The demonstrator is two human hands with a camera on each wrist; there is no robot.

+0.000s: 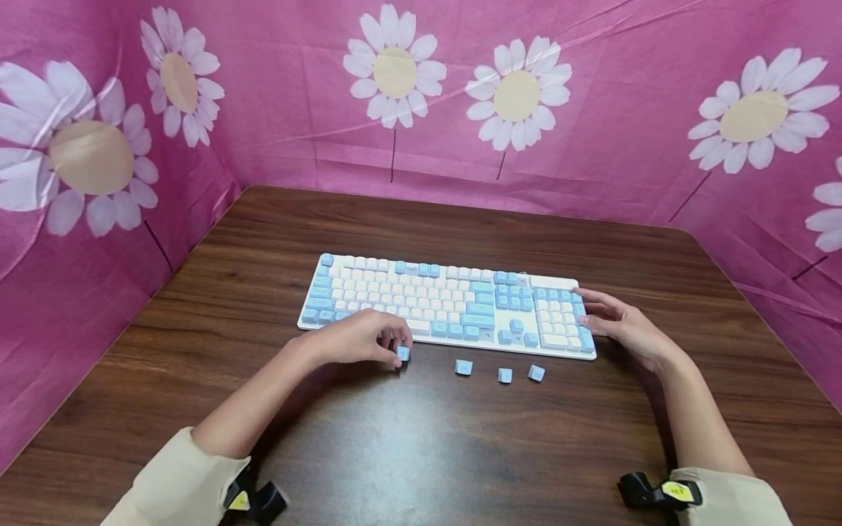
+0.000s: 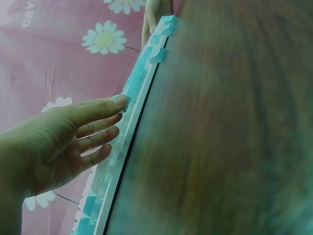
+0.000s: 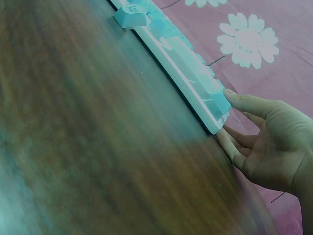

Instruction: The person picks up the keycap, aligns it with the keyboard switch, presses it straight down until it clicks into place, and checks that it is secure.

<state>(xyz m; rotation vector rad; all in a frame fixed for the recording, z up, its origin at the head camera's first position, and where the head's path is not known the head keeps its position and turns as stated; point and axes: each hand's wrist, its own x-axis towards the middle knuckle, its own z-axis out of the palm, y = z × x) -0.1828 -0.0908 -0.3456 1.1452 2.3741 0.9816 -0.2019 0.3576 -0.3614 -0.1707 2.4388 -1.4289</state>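
While our loosely curled left hand (image 1: 358,337) pinches a blue key (image 1: 403,353) beside the keyboard (image 1: 421,296), our part-curled right hand (image 1: 628,326) holds the keyboard's right end, presumably for steadiness.

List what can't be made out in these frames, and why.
Head: part of the keyboard, hidden behind the left hand.
Head: legends on the pinched keycap and three loose keycaps, too small to read.
Left wrist: rest of the right hand, cut off by the top edge.
Right wrist: the keyboard's left end, cut off by the top edge.
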